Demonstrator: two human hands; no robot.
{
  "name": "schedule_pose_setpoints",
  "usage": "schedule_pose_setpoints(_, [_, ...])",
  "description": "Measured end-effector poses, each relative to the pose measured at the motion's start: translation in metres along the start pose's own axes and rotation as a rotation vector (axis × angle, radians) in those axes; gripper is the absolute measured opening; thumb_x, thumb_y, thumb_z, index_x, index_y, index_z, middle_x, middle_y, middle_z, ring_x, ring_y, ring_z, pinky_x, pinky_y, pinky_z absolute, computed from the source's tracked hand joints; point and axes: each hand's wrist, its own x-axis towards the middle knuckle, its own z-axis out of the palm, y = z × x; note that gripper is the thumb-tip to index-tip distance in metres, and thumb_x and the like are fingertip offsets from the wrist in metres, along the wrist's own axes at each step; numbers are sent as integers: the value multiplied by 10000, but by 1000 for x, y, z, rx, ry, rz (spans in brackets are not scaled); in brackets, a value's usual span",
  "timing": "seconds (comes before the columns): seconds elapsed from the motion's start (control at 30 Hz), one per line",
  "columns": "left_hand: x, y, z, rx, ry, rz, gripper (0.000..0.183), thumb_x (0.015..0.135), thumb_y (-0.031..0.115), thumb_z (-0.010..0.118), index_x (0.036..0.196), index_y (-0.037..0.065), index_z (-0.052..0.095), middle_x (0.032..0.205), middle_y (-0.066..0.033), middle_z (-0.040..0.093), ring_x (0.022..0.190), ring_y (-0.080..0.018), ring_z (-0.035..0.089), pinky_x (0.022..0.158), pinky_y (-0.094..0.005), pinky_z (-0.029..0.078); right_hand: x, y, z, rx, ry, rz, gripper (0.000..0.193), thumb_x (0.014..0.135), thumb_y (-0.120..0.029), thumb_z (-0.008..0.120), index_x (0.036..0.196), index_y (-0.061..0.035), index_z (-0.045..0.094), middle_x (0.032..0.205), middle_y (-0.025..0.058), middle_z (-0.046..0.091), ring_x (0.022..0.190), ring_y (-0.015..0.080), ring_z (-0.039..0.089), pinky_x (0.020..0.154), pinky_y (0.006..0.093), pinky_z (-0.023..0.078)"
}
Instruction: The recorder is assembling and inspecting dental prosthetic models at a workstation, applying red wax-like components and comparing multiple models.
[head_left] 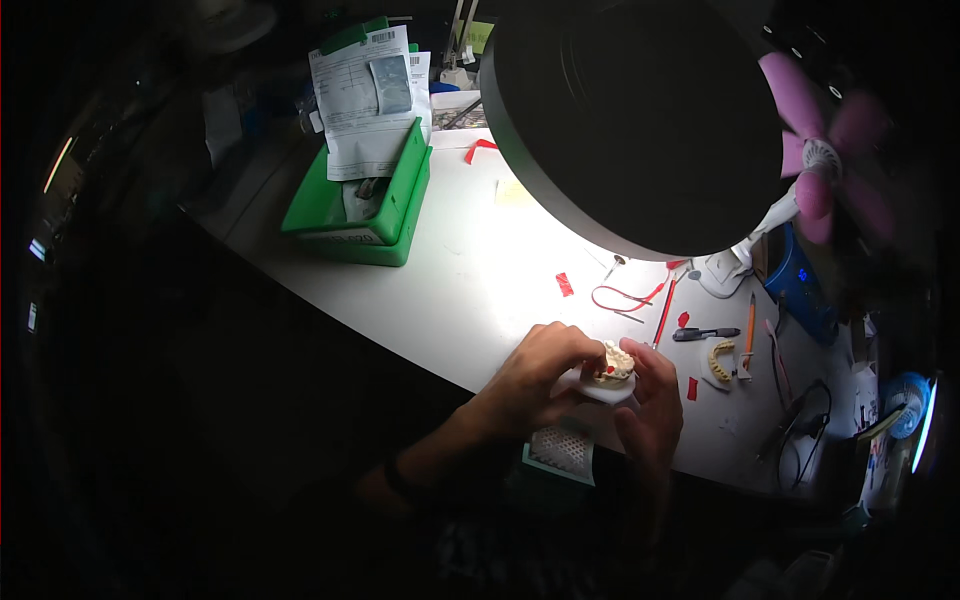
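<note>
Above the front edge of the lit table, a dental model point(619, 361) with cream teeth and a white base is held between my two hands. A small red spot shows on its near side. My left hand point(535, 378) reaches over from the left, its fingers bent onto the teeth and its thumb low by the base. On the other side my right hand point(655, 405) curls its fingers round the model's right edge. The undersides of the fingers are partly hidden.
A large round dark lamp head point(640, 120) hangs over the table. Stacked green bins point(410, 205) with papers stand at the back left. To the right are a pink fan point(800, 110), another dental model point(718, 362), a black pen point(705, 334) and red wax-like pieces point(565, 285).
</note>
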Motion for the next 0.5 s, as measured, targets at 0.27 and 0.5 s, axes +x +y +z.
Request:
schedule_pose_setpoints(0.27, [1, -16, 3, 2, -58, -105, 429, 753, -80, 778, 1112, 52, 584, 1005, -74, 637, 994, -202, 648, 912, -365, 516, 26, -8, 5, -282, -130, 97, 664, 930, -348, 763, 1432, -11, 491, 1299, 262, 633, 1228, 389, 635, 1012, 452, 512])
schedule_pose_setpoints(0.5, [-2, -16, -5, -2, -25, -62, 379, 799, 0, 791, 1126, 41, 603, 1047, -84, 681, 967, -193, 678, 895, -348, 534, 22, -19, 17, -264, -82, 22, 553, 941, -258, 740, 1378, 6, 527, 1192, 252, 685, 1118, 345, 699, 946, 426, 551])
